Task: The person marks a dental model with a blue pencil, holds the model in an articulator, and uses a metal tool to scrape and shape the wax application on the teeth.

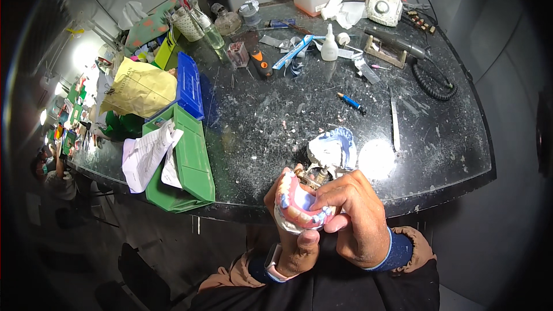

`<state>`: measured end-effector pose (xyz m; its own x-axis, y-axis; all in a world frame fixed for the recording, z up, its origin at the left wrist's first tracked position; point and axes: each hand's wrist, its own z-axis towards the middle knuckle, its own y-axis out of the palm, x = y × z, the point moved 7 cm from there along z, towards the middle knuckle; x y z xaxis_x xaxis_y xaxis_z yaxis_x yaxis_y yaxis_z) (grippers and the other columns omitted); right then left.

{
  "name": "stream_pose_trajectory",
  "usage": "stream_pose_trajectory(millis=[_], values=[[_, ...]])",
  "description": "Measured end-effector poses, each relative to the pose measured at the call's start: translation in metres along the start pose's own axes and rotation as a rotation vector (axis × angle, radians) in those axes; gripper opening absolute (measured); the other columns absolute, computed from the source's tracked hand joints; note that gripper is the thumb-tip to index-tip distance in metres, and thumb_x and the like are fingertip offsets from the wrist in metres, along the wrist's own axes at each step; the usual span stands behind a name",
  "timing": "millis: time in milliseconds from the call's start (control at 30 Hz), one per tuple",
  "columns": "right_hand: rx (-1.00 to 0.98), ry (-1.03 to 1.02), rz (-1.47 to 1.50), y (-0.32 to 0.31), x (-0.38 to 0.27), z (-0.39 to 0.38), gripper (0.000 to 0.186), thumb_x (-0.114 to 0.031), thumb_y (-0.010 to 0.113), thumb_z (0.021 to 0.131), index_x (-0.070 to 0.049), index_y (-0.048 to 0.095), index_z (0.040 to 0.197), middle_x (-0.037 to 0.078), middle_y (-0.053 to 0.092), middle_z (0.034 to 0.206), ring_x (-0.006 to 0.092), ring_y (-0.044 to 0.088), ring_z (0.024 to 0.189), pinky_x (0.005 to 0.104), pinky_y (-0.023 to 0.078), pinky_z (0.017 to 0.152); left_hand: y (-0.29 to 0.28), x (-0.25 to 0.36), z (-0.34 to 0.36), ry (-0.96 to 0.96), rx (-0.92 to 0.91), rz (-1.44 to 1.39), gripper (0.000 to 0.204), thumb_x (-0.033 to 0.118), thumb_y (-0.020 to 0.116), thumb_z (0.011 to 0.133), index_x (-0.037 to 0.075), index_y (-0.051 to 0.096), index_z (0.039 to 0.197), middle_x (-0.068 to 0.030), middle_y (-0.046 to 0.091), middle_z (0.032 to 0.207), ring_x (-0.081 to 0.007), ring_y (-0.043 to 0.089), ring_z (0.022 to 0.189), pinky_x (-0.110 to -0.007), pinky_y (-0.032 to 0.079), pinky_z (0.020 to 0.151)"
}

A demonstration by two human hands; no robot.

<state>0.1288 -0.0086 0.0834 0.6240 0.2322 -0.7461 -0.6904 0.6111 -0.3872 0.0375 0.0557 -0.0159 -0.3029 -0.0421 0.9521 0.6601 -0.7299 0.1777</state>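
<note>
My left hand (296, 242) grips the denture model (299, 204) at the bench (322, 115) edge; my right hand (351, 219) pinches its rim. I judge I'm adjusting teeth; next needs steady fingertip pressure.

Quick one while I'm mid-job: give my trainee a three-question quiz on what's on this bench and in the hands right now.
1. True or false: both hands are on the denture model.
2. Which lies nearest the bench's front edge? A) blue pen B) green bin C) white squeeze bottle
3. Fill in: the coiled black cord lies on the person's ____ side of the bench.

Key
1. True: the left hand cradles it from below, and the right hand has its fingers on top.
2. B
3. right
</note>
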Motion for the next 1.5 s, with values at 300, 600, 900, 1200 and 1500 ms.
stream_pose_trajectory(millis=[300, 600, 900, 1200, 1500], values=[[-0.070, 0.111, 0.184, -0.021, 0.028, 0.002, 0.032, -0.032, 0.045, 0.095, 0.000, 0.053, 0.098, 0.013, 0.056, 0.091, 0.0282, 0.054, 0.086, 0.0348, 0.042, 0.078, -0.027, 0.057, 0.058, 0.175, -0.047, 0.436, 0.100, 0.052, 0.085, 0.052, 0.001, 0.042, 0.126, -0.0133, 0.037, 0.125, -0.0244, 0.050, 0.107, -0.035, 0.051, 0.080], [-0.628, 0.046, 0.641, -0.027, 0.053, 0.003, 0.040, -0.037, 0.036, 0.099, 0.000, 0.052, 0.105, 0.008, 0.051, 0.098, 0.0188, 0.049, 0.094, 0.0326, 0.039, 0.086, 0.039, 0.052, 0.076, 0.319, -0.677, 0.607, 0.091, 0.040, 0.080, 0.059, 0.004, 0.041, 0.132, -0.0133, 0.046, 0.136, -0.0325, 0.043, 0.127, -0.059, 0.018, 0.108], [-0.344, -0.158, -0.207, -0.068, 0.052, 0.080, 0.016, -0.017, 0.063, 0.085, -0.006, 0.059, 0.096, 0.011, 0.058, 0.096, 0.0287, 0.055, 0.091, 0.0383, 0.043, 0.081, 0.025, 0.046, 0.065, 0.248, -0.543, 0.158, 0.076, 0.014, 0.081, 0.065, 0.001, 0.037, 0.125, -0.0225, 0.046, 0.132, -0.0325, 0.062, 0.098, -0.037, 0.052, 0.078], [-0.180, 0.094, -0.679, -0.108, 0.181, 0.100, 0.021, -0.023, 0.066, 0.082, -0.004, 0.063, 0.092, 0.013, 0.059, 0.096, 0.0313, 0.054, 0.097, 0.0400, 0.045, 0.081, 0.025, 0.035, 0.056, -0.022, -0.457, 0.129, 0.068, 0.021, 0.081, 0.066, 0.002, 0.042, 0.118, -0.0189, 0.045, 0.128, -0.0332, 0.061, 0.096, -0.040, 0.051, 0.079], [-0.241, 0.092, -0.724, -0.094, 0.181, 0.090, 0.028, -0.024, 0.073, 0.076, -0.005, 0.065, 0.095, 0.011, 0.056, 0.096, 0.0297, 0.054, 0.099, 0.0386, 0.046, 0.083, 0.027, 0.038, 0.058, 0.125, -0.549, 0.180, 0.064, 0.019, 0.080, 0.067, 0.006, 0.038, 0.113, -0.0175, 0.044, 0.126, -0.0329, 0.061, 0.096, -0.040, 0.051, 0.080]])
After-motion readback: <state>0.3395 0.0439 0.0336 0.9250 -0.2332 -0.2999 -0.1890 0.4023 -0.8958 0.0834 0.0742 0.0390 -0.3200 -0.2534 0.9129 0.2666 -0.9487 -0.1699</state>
